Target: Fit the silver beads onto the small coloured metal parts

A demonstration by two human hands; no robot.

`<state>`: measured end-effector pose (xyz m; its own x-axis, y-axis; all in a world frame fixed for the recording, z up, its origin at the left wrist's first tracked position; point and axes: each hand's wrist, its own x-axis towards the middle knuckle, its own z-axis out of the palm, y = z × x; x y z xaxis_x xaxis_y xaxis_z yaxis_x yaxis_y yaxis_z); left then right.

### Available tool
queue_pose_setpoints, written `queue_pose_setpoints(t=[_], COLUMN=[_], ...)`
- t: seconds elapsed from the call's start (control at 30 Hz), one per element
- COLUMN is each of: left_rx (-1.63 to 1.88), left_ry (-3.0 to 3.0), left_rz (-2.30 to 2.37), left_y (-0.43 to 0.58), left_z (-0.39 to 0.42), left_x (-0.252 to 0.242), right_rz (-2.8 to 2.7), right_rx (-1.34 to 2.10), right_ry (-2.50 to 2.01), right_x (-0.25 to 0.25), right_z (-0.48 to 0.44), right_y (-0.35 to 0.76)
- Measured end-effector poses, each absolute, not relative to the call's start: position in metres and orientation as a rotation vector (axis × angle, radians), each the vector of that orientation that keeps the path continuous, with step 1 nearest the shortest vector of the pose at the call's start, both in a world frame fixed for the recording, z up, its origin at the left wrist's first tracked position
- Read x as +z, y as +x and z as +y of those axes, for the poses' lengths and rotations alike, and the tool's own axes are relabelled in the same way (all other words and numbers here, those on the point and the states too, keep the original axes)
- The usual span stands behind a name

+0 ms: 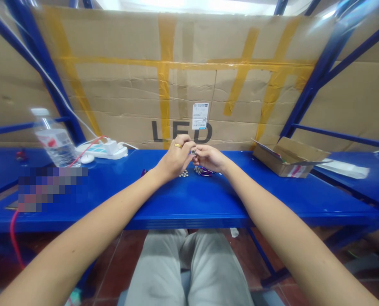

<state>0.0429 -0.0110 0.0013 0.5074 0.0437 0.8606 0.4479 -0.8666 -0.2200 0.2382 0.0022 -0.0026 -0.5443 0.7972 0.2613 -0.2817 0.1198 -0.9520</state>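
Over the blue table, my left hand (176, 156) and my right hand (210, 157) meet fingertip to fingertip. Between them sits a small round metallic piece (193, 151), pinched by the fingers of both; its exact kind is too small to make out. My left hand wears a gold ring. Below the hands lie several small silver discs (184, 173) and, to their right, a little pile of purple and silver pieces (204, 171). Another dark purple item (144, 172) shows partly behind my left wrist.
On the left stand a water bottle (56, 138), a white power strip (113, 148) with cables and a round white object (87, 158). An open cardboard box (288, 156) rests at the right. A large taped carton (128, 93) and blue posts rise behind the table (189, 204).
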Motion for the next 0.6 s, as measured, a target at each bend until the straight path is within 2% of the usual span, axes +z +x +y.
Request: queue_pose_setpoints(t=[0.47, 0.6], left_rx=[-1.238, -1.249], left_ry=[-2.406, -2.484], left_rz=[-0.498, -0.561], left_y=[0.041, 0.036], left_z=[-0.008, 0.001], left_x=[0.003, 0.001], right_rz=[-1.619, -1.759], right_rx=[1.559, 1.405], right_ry=[-0.584, -0.621], right_x=[-0.003, -0.001], right_z=[0.000, -0.001], right_y=[0.237, 0.232])
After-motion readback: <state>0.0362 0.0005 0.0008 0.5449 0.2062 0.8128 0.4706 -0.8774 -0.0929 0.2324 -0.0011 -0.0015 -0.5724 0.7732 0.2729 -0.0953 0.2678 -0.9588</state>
